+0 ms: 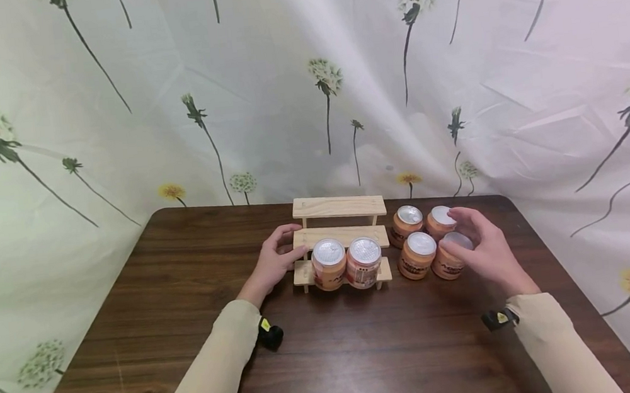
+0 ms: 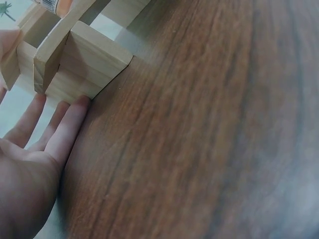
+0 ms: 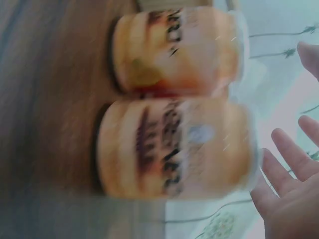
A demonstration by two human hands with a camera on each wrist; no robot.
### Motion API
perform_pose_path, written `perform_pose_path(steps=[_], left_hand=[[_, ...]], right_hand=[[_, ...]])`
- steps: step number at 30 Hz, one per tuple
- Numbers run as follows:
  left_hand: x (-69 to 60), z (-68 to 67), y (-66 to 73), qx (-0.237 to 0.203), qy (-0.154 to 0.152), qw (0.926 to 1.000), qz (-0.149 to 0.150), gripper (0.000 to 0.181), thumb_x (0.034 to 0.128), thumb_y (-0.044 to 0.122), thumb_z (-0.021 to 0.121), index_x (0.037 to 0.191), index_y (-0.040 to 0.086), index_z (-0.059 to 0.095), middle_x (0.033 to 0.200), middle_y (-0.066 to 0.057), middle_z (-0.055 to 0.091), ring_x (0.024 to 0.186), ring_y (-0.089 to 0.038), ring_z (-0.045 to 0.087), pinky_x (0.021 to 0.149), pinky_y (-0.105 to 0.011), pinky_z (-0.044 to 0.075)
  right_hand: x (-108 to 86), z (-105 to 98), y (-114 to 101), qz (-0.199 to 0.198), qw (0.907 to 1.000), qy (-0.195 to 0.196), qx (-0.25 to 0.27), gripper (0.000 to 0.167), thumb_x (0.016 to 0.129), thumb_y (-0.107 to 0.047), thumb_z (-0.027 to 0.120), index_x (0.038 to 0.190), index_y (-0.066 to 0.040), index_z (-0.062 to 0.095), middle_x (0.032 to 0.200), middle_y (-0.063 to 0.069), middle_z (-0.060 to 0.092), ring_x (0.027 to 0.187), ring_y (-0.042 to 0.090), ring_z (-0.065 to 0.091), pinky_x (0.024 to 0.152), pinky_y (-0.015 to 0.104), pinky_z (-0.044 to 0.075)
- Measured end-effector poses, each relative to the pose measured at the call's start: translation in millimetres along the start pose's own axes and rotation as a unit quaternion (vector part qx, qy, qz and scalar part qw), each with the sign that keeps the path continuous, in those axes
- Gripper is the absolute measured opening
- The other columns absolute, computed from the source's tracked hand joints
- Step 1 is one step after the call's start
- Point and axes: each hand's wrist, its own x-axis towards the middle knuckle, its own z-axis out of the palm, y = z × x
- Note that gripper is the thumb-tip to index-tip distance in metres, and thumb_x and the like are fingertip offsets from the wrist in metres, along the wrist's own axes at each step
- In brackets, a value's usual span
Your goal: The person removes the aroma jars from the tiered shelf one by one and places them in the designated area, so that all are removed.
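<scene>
- Head view: a left hand, fingers extended, touches a pale-grained wooden rack bearing two squat cans on its lowest step; a right hand spreads, ungripping, over four metal-topped cans on the dark wood-grain table.
- Left wrist: straight fingertips meet smooth, blocky timber.
- Right wrist: loose fingers beside blurred orange cylinders.

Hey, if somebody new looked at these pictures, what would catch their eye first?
Probably the pale stepped wooden rack on the dark table, with two orange cans on its lowest step and the left hand touching its left end. Next, four more orange cans clustered right of it, with the right hand over them. Behind everything hangs a pale dandelion-print cloth.
</scene>
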Motion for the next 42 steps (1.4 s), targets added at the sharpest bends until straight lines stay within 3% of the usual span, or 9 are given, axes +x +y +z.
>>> perform_pose_path(steps=[5,9,12,16,17,19,25,35,42], left_hand=[[-0.1,0.5,0.9,0.000,0.002,1.0000,-0.003,0.049,0.0981,0.015,0.077,0.143,0.016,0.058,0.144,-0.020,0.054,0.120,-0.039,0.064,0.069,-0.035,0.060],[0.7,0.7,0.1,0.000,0.003,1.0000,-0.001,0.048,0.0981,0.015,0.077,0.142,0.017,0.058,0.143,-0.019,0.055,0.119,-0.038,0.064,0.069,-0.035,0.060],[0.8,0.6,-0.7,0.001,0.003,1.0000,0.001,0.048,0.0981,0.015,0.077,0.142,0.017,0.058,0.143,-0.019,0.055,0.118,-0.037,0.065,0.069,-0.035,0.060],[0.9,0.3,-1.0,0.002,0.003,1.0000,0.000,0.049,0.0981,0.016,0.077,0.143,0.017,0.058,0.143,-0.019,0.055,0.118,-0.037,0.065,0.070,-0.035,0.060],[0.9,0.3,-0.9,0.002,0.002,1.0000,-0.001,0.049,0.0981,0.016,0.077,0.143,0.017,0.058,0.143,-0.019,0.054,0.118,-0.037,0.065,0.070,-0.035,0.060],[1.0,0.1,-0.7,0.002,0.002,1.0000,-0.001,0.049,0.0982,0.016,0.077,0.143,0.017,0.058,0.143,-0.019,0.054,0.119,-0.038,0.064,0.070,-0.036,0.060],[1.2,0.2,0.0,0.004,0.004,1.0000,-0.002,0.048,0.0982,0.016,0.077,0.142,0.017,0.058,0.142,-0.019,0.055,0.120,-0.040,0.064,0.069,-0.035,0.060],[0.3,0.4,0.8,0.003,0.005,0.9999,-0.010,0.049,0.0991,0.015,0.076,0.144,0.016,0.057,0.146,-0.020,0.053,0.122,-0.039,0.063,0.070,-0.034,0.059],[-0.9,0.8,1.7,0.006,0.005,0.9999,-0.015,0.049,0.0994,0.017,0.076,0.145,0.016,0.056,0.147,-0.019,0.052,0.124,-0.040,0.062,0.072,-0.034,0.060]], right_hand=[[8.7,6.4,-16.9,-0.036,0.9993,0.008,-0.010,0.065,0.086,-0.010,0.088,0.144,-0.010,0.057,0.140,0.013,0.061,0.125,0.030,0.063,0.107,0.035,0.049],[11.9,18.7,-33.6,-0.071,0.9973,-0.001,-0.020,0.066,0.084,-0.007,0.089,0.143,-0.011,0.059,0.141,0.009,0.062,0.126,0.021,0.062,0.104,0.029,0.050],[12.7,33.1,-45.9,-0.113,0.9932,-0.025,-0.011,0.070,0.081,-0.006,0.091,0.143,-0.008,0.059,0.137,0.012,0.062,0.114,0.020,0.068,0.086,0.025,0.056],[14.2,55.8,-55.8,-0.155,0.9851,-0.074,0.010,0.072,0.081,-0.007,0.092,0.144,-0.003,0.057,0.138,0.013,0.062,0.115,0.029,0.068,0.087,0.040,0.060],[14.7,61.4,-57.6,-0.158,0.9833,-0.089,0.011,0.074,0.081,-0.009,0.092,0.145,-0.002,0.056,0.140,0.014,0.062,0.121,0.031,0.066,0.093,0.045,0.058],[14.9,71.9,-60.0,-0.157,0.9807,-0.116,0.006,0.078,0.082,-0.015,0.093,0.148,-0.002,0.052,0.145,0.014,0.059,0.133,0.032,0.058,0.103,0.051,0.053],[14.4,95.7,-60.2,-0.141,0.9754,-0.169,0.003,0.089,0.083,-0.022,0.093,0.154,-0.001,0.043,0.149,0.022,0.054,0.136,0.034,0.056,0.105,0.055,0.051],[10.7,113.7,-56.7,-0.123,0.9777,-0.169,0.026,0.090,0.081,-0.019,0.094,0.153,0.002,0.043,0.143,0.012,0.059,0.127,0.025,0.063,0.103,0.044,0.054],[7.4,119.9,-53.2,-0.127,0.9776,-0.167,0.014,0.081,0.083,-0.023,0.093,0.149,-0.008,0.049,0.138,0.006,0.061,0.125,0.021,0.062,0.102,0.043,0.055]])
